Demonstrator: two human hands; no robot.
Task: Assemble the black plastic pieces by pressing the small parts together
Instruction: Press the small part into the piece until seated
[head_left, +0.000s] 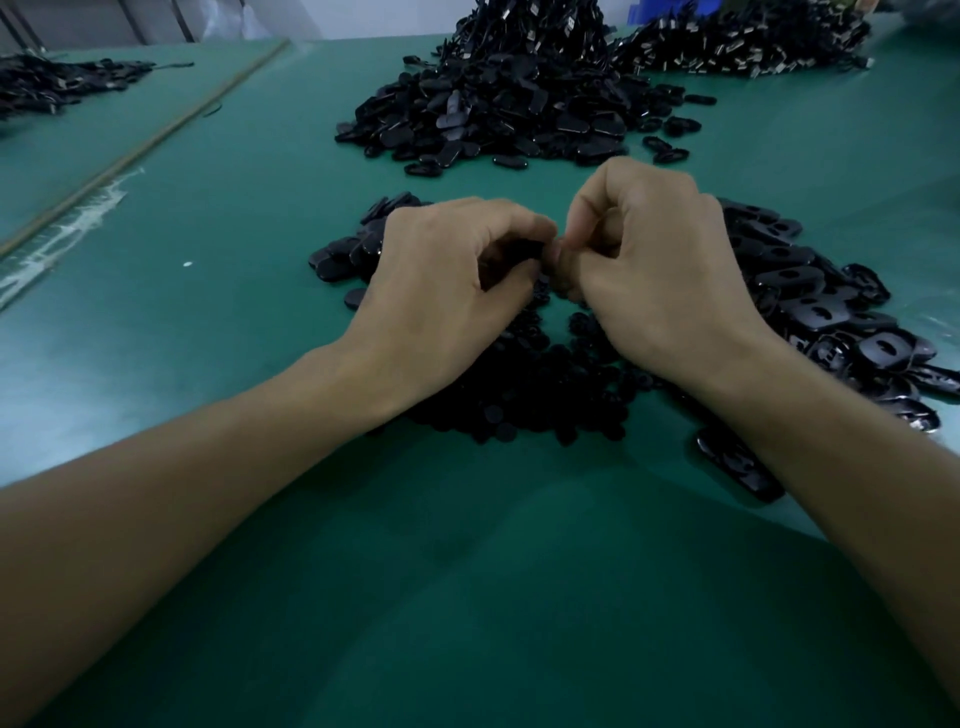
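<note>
**Green tabletop, black heaps, both hands pinching**

Green table (218, 332) under everything. At the far edge, tall heap of oval shells (498, 98); nearer, slotted plates (810, 306) right, round buttons (540, 400) under the wrists. Above these, left hand (441, 296) and right hand (665, 275) fingertip to fingertip, curled, pinching a small black part (540, 267), mostly hidden.

A green mat covers the table (467, 571) from edge to edge. Over on the left, a thin tan strip (156, 140) runs diagonally away, with a second green surface (78, 156) beyond it. Whitish, flaky residue (67, 228) lies along the near end of that strip. A tiny white speck (187, 264) sits alone on the mat. At the far edge stands something blue (670, 8), perhaps a crate, mostly cut off.
</note>
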